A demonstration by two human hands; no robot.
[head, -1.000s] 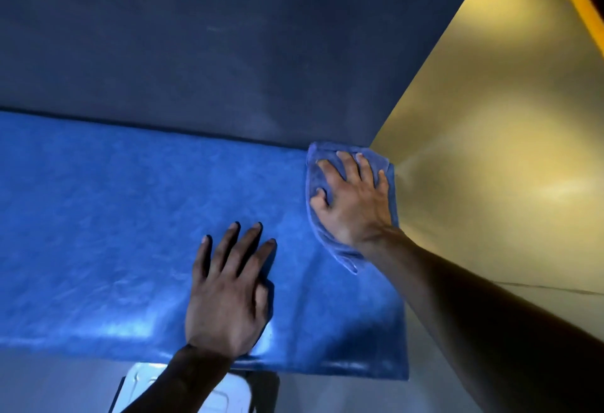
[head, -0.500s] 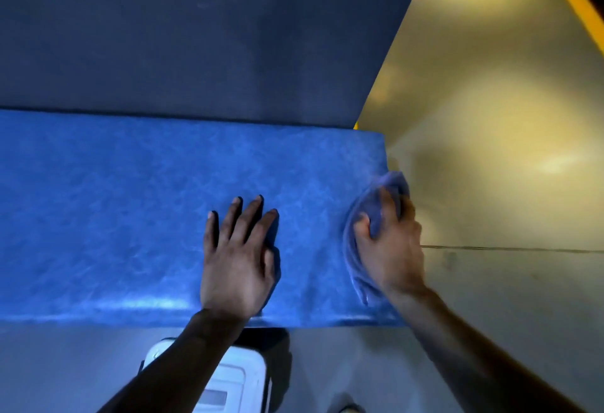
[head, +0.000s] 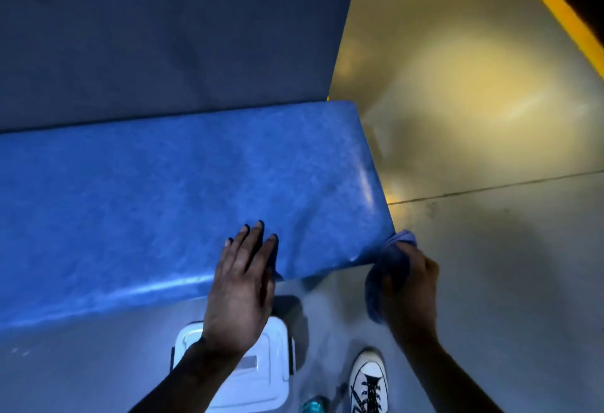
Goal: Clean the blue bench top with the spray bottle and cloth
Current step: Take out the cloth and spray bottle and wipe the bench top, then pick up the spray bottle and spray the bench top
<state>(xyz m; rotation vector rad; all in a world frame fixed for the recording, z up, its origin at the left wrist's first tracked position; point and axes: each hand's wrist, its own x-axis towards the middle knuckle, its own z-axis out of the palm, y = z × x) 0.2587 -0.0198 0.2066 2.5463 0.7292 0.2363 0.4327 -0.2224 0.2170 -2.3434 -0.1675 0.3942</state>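
Observation:
The blue padded bench top (head: 163, 196) runs across the middle of the view, its right end near the centre right. My left hand (head: 240, 288) lies flat on the bench's front edge, fingers spread, holding nothing. My right hand (head: 410, 285) grips a bunched blue cloth (head: 390, 265) just off the bench's front right corner, the cloth touching that corner. A small teal object (head: 313, 406), possibly the spray bottle, shows at the bottom edge on the floor.
A dark blue backrest (head: 163, 36) rises behind the bench. A white lidded box (head: 251, 376) sits on the grey floor under my left arm. My white shoe (head: 369, 380) stands to its right. Glossy yellowish floor (head: 474, 102) spreads right of the bench.
My right hand has drawn the cloth from the bench's back right corner along the right end to the front right corner, bunching it. My left hand slid back to the front edge.

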